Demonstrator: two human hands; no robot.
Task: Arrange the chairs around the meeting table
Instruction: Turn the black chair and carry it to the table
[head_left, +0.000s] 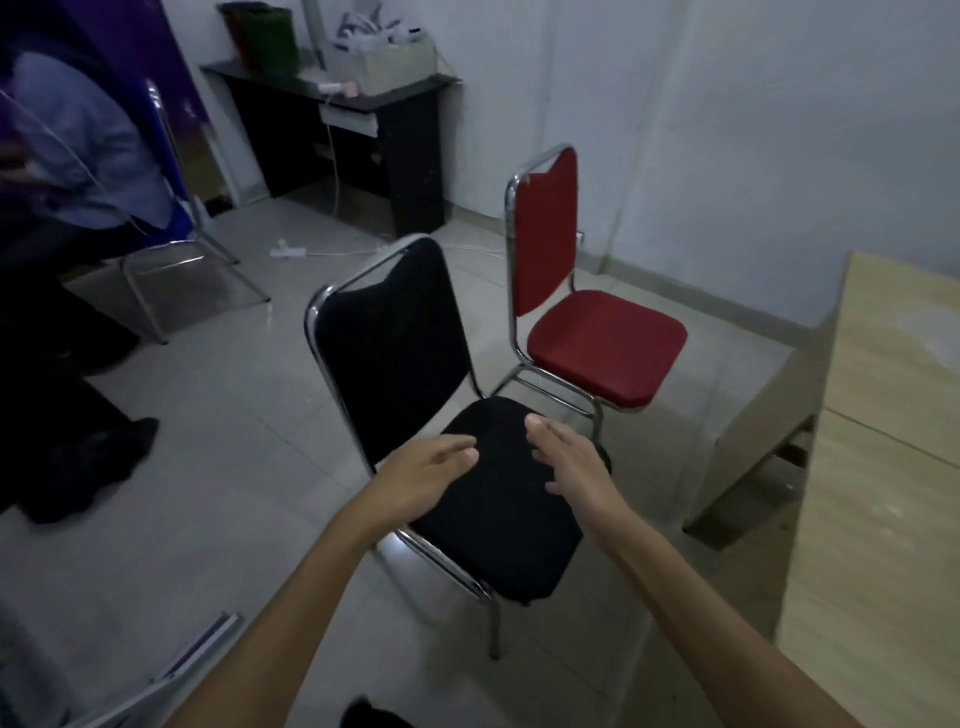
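— Grip check: your left hand (426, 475) and right hand (569, 457) are both spread open over the black chair (415, 395), holding nothing.

— And the chairs?

— Black chair sits at centre. The red chair (587, 312) stands just beside it at two o'clock. The tabletop (893, 415) lies at three o'clock.

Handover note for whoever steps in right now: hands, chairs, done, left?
Left hand and right hand: both open, empty, over the seat of the black padded chrome-frame chair.
That chair stands on the floor, apart from the light wooden meeting table at right.
Red padded chrome-frame chair stands behind it, seat facing the table, not tucked in.
Done: neither chair is at the table.
Left: place both.
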